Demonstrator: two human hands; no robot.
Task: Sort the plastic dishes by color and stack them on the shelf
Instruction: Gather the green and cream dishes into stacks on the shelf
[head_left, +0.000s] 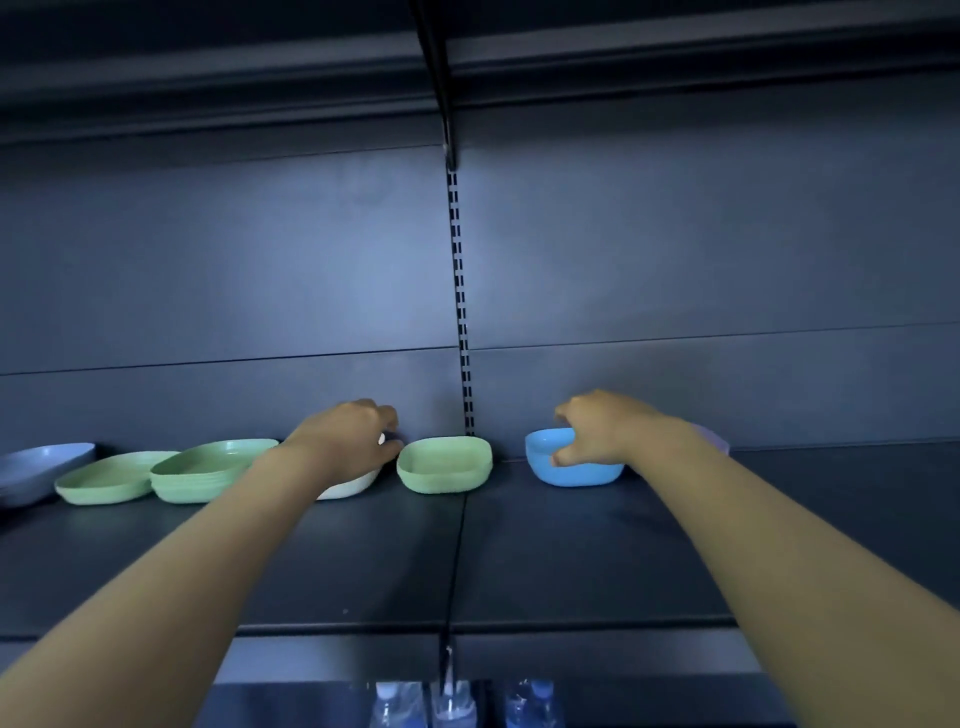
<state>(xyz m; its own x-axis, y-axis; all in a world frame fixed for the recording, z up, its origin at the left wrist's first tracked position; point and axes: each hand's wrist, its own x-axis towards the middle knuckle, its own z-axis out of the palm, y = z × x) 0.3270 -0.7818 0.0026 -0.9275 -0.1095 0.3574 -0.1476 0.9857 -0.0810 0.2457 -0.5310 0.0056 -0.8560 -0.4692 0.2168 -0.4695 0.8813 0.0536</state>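
Plastic dishes line the back of a dark shelf (363, 561). My left hand (348, 439) grips the rim of a white bowl (349, 489), which it mostly hides. Just right of it sits a green bowl (444, 463). My right hand (597, 428) holds the near rim of a blue bowl (571, 470), thumb inside. A lilac dish (717, 440) peeks out behind my right wrist. To the left stand a stack of green plates (208, 470), a single green plate (111, 483) and a grey-blue bowl (36, 467).
A slotted upright (460, 291) runs down the back panel between the two shelf bays. Another shelf hangs overhead. Water bottles (395, 706) stand on the level below the front edge.
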